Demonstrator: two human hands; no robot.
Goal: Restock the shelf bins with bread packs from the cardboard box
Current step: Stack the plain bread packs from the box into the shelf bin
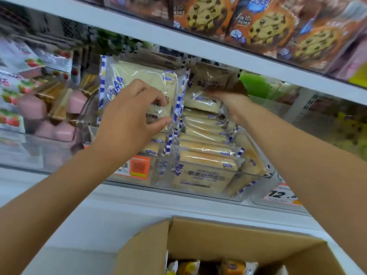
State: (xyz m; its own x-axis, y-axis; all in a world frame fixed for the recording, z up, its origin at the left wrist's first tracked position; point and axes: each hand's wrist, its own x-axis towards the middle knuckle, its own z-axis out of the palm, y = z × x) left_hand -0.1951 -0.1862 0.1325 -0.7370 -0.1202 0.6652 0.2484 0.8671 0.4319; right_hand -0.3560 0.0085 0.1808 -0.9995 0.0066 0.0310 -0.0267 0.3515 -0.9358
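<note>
My left hand [133, 116] grips a clear bread pack [137, 76] with blue-striped edges, holding it upright over the left side of the clear shelf bin [256, 174]. My right hand [228, 100] reaches deep into the bin's right side and holds another bread pack [210, 80] up under the shelf above; its fingers are mostly hidden by the pack. Stacked bread packs [202, 155] fill the bin below both hands. The open cardboard box [218, 237] stands at the bottom, with a few packs [232, 266] showing inside.
Pink strawberry snack packs [33, 108] fill the clear bin to the left. Green packs [256, 84] sit in the bin to the right. Cookie packs [268, 26] line the shelf above. Orange price tags [139, 167] hang on the white shelf edge [139, 197].
</note>
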